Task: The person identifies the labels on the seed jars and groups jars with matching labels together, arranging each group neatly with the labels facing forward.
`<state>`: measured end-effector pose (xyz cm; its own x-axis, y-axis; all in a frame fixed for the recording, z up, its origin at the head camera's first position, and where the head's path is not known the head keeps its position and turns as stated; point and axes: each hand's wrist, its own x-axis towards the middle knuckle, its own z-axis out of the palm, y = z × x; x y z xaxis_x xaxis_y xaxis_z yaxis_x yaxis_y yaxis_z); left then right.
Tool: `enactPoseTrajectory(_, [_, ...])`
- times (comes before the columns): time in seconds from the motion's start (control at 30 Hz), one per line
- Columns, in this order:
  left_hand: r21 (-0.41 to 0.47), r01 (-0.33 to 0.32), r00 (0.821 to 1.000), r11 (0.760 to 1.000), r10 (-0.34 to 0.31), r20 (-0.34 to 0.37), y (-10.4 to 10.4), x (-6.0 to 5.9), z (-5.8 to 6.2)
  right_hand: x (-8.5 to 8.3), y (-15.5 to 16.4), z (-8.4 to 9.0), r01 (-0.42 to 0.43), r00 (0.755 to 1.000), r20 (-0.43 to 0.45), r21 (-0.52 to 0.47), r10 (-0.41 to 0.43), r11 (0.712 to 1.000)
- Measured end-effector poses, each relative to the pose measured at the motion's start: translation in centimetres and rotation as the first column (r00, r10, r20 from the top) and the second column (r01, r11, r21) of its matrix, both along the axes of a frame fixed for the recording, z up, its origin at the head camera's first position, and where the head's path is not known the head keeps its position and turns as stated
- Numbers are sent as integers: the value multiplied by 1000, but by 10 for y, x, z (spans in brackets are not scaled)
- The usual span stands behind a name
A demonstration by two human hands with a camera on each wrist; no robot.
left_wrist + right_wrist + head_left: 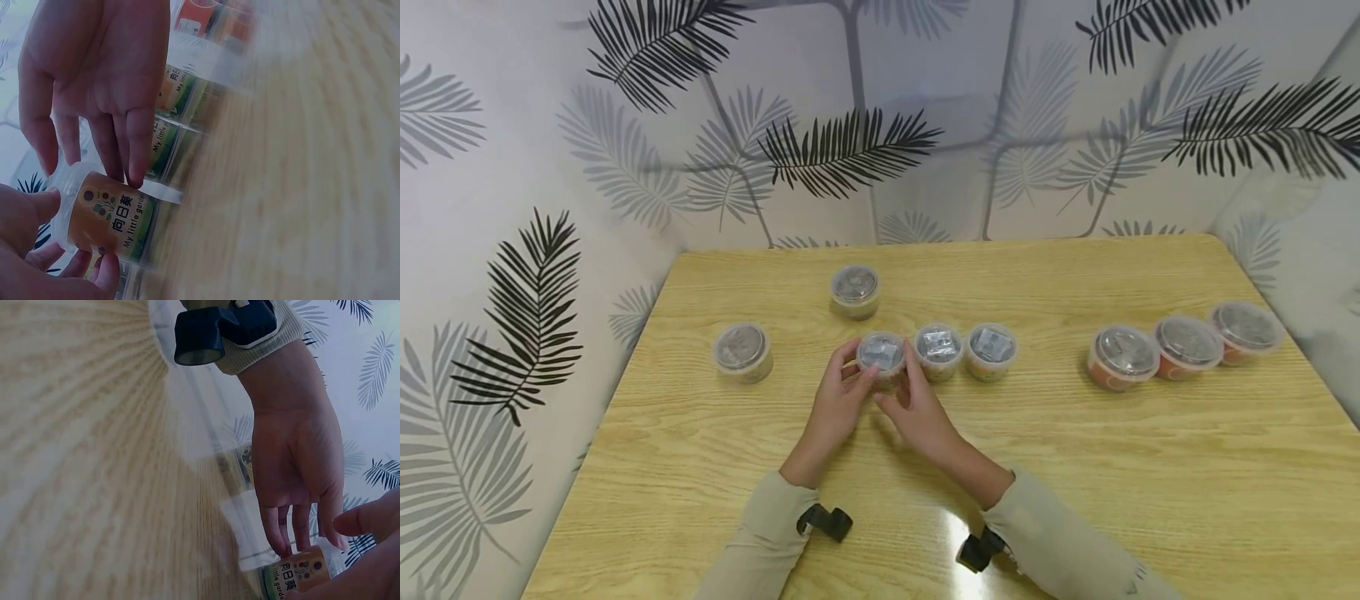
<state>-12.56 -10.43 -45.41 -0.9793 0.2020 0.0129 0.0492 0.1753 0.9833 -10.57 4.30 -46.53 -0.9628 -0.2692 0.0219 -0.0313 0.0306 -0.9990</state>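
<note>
A small clear-lidded cup (881, 353) with a green and orange label stands near the middle of the wooden table (1075, 467). Both hands hold it. My left hand (857, 373) curls round its left side, thumb and fingers on the wall. My right hand (901, 377) grips its right side with the fingertips. In the left wrist view the cup (109, 215) lies between my left hand (44, 244) below and my right hand's fingers (134, 150) above. The right wrist view shows the cup (300, 575) under my left hand's fingertips (294, 540).
Two like cups (938, 351) (992, 351) stand in a row just right of the held one. Another (855, 290) sits behind, and one more (742, 352) to the left. Three orange cups (1187, 345) line up at the right. Leaf-patterned walls (550, 167) close in the table.
</note>
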Motion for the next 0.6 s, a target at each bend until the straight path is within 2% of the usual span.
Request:
enactPoseTrajectory(0.07, [-10, -3, 1000, 1000, 3, 9, 2, 2, 6, 6, 4, 9, -22, 1000, 16, 20, 22, 1000])
enactPoseTrajectory(0.13, [-20, -21, 1000, 1000, 21, 9, 2, -1, -1, 14, 7, 20, -34, 999, 40, 50, 32, 998])
enactPoseTrajectory(0.2, [-22, -34, 999, 999, 34, 9, 1, -4, -9, 19, 10, 21, -30, 998, 52, 112, 25, 993])
enactPoseTrajectory(0.27, [-22, -36, 999, 999, 36, 15, 1, -5, -9, 23, 13, 18, -17, 999, 50, 178, 8, 984])
enactPoseTrajectory(0.3, [-35, -35, 999, 999, 36, 18, 0, -5, -7, 24, 15, 16, -9, 999, 51, 205, -1, 979])
enactPoseTrajectory(0.37, [-56, -29, 999, 998, 31, 25, -1, -2, 6, 24, 18, 13, -2, 999, 32, 251, -6, 968])
enactPoseTrajectory(0.43, [-72, -33, 999, 997, 36, 35, -4, 0, 19, 24, 21, 20, -18, 1000, 18, 272, 14, 962])
enactPoseTrajectory(0.53, [-91, -46, 999, 995, 47, 8, -10, -4, 26, 20, 25, 31, -63, 997, -17, 283, 71, 957])
enactPoseTrajectory(0.6, [-89, -49, 999, 995, 48, -8, -16, -11, 24, 15, 28, 40, -92, 993, -41, 271, 107, 958])
